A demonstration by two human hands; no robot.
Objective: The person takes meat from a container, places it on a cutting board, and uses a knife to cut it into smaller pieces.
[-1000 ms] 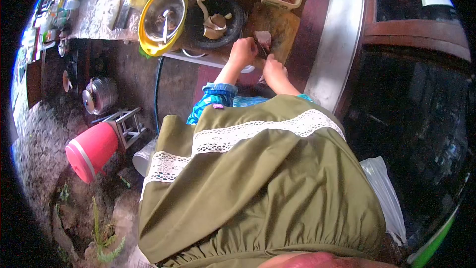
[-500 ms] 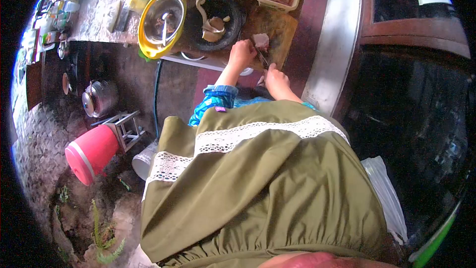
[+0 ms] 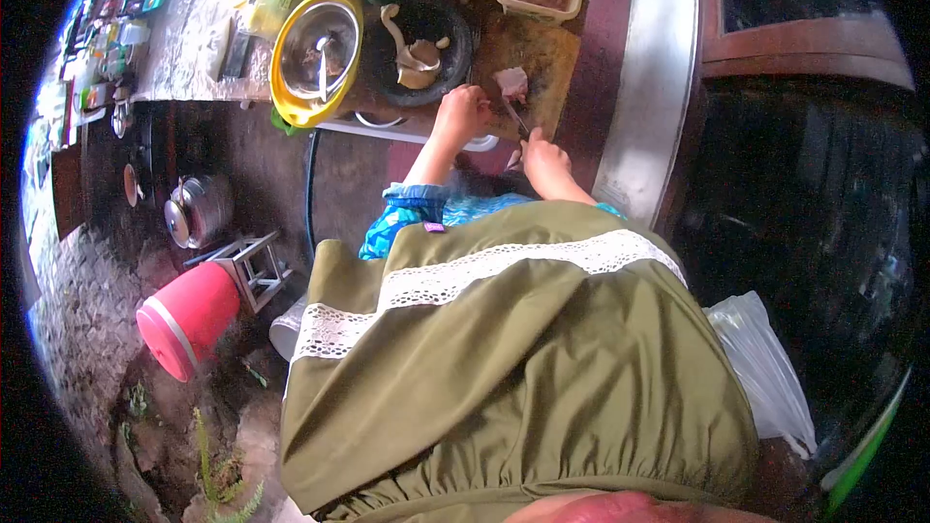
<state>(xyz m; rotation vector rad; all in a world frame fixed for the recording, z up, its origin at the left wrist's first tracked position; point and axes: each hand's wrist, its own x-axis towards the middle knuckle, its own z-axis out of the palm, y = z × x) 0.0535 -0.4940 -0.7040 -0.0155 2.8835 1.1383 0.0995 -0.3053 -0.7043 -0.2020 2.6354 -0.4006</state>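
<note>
My right hand (image 3: 545,157) grips a knife (image 3: 521,122), its blade pointing up and left over the near part of a wooden cutting board (image 3: 552,53). A pale pink piece of meat (image 3: 511,84) lies on the board just beyond the blade. My left hand (image 3: 463,110) is at the board's left edge, apart from that piece, with its fingers curled together. Whatever is between those fingers is too small to make out. Left of the board sits a dark stone mortar (image 3: 448,24) holding a brown pestle (image 3: 418,68) and pale bits.
A white tub (image 3: 542,8) of pinkish meat stands behind the board. At the left, a yellow basin (image 3: 278,63) holds a metal bowl (image 3: 320,15) with a spoon (image 3: 324,63). Below are a pot (image 3: 201,208), a red bucket (image 3: 189,320) and a plastic bag (image 3: 765,363).
My left hand has drawn left, away from the meat and the knife. My right hand stays close to the same place with the knife. The view has shifted slightly.
</note>
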